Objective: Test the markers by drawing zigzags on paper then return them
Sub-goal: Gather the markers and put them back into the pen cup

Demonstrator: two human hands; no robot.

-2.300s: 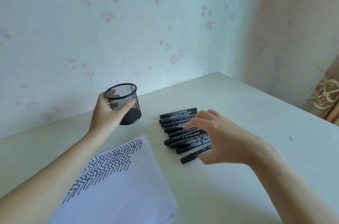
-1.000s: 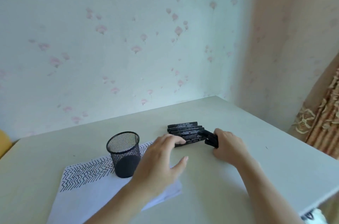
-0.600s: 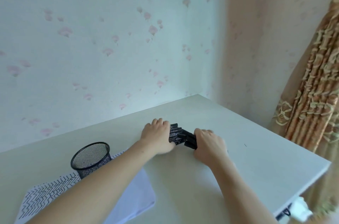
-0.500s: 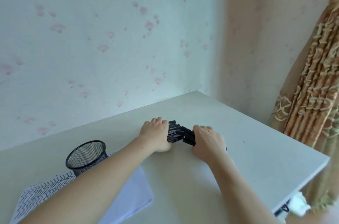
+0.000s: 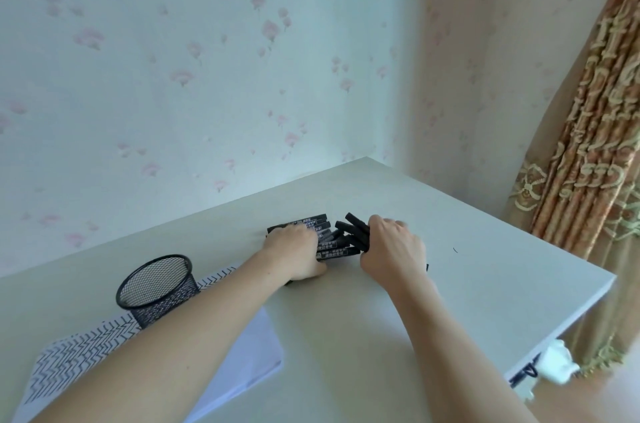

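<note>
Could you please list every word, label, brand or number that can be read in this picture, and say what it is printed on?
Black marker pens, gathered under both hands on the pale table: white label print on the barrels, too small and blurred to read.
White paper sheet: black hand-drawn zigzag lines only, no words.
Black wire-mesh pen cup: no lettering visible.
Nothing legible anywhere else.
</note>
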